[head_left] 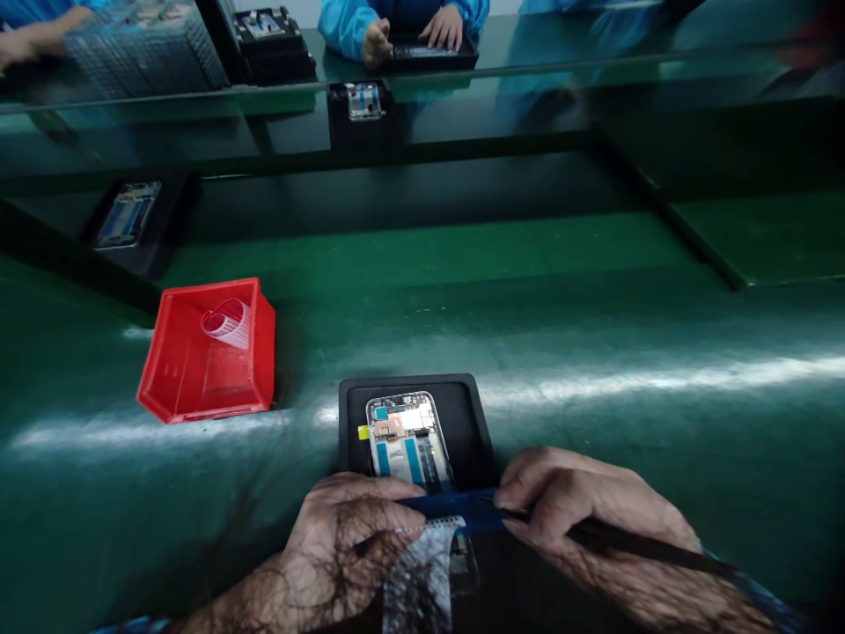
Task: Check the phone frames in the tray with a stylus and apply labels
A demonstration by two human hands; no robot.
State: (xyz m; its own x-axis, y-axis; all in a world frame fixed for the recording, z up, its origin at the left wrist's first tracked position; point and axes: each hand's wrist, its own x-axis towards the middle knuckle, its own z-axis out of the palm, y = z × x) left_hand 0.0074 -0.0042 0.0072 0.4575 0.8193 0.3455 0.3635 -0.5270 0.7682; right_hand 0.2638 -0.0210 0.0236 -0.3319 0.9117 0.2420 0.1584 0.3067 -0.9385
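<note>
An opened smartphone [406, 431], its circuit board and blue strips showing, lies in a black tray [462, 423] in front of me. Just over its lower end, a blue film strip [455, 504] is stretched between my hands. My left hand [349, 537] is closed, pinching the strip's left end between thumb and fingers. A whitish strip with a perforated edge [422, 572] hangs down beside those fingers. My right hand [587, 511] pinches the other end. A slim dark tool [640, 546] runs back across that hand; its tip is hard to make out.
A red bin [208, 352] with a curled perforated strip [230, 323] stands at the left. Further back, black trays [360, 132] carry other phones. Across the bench a co-worker's hands [422, 40] handle a tray, near a stack of clear trays [145, 53].
</note>
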